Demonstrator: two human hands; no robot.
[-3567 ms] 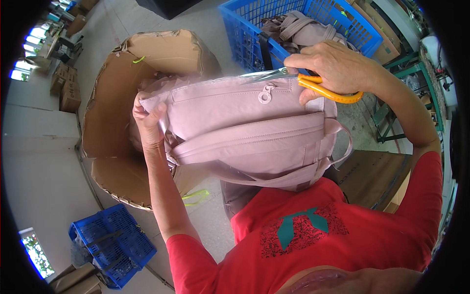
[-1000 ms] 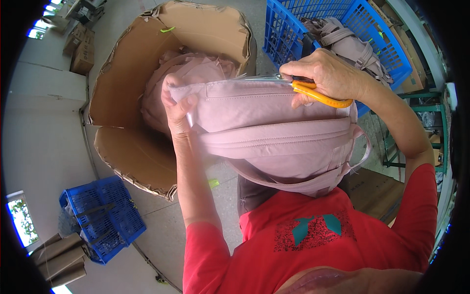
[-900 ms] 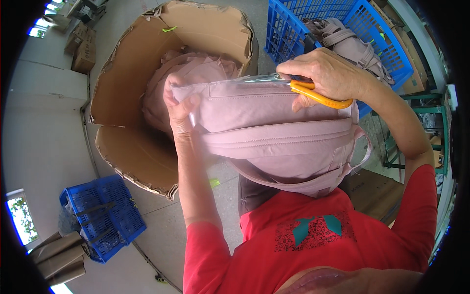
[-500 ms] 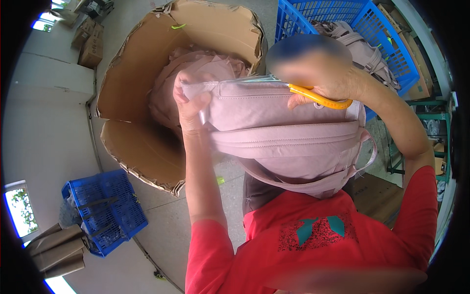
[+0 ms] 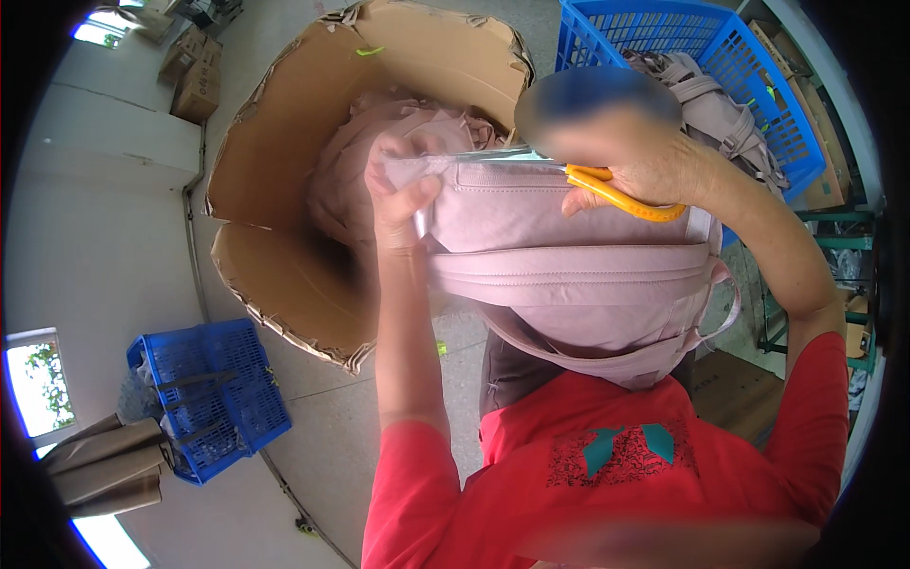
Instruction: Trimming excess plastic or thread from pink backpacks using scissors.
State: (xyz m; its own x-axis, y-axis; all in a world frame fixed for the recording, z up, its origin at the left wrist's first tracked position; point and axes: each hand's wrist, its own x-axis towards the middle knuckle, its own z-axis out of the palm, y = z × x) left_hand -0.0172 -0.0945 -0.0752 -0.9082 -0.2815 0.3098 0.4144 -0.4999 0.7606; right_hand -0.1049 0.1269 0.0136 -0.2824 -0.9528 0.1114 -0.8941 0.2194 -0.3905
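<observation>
A pale pink backpack lies in front of my red-shirted body, its straps and a handle loop toward the right. My left hand pinches the fabric at its upper left end. In my right hand is a pair of scissors with yellow handles; part of that hand is blurred. The metal blades lie along the backpack's top edge and point left toward my left hand. Whether the blades are parted or closed is hard to make out.
Beyond my left hand stands a large torn-edged cardboard box holding pink fabric pieces. A blue crate with more pink backpacks is at the far right. Another blue crate sits lower left. Green shelving borders the right side.
The whole view has shifted slightly, so everything sits a little further right. Both hands keep their holds on the backpack fabric and the scissors.
</observation>
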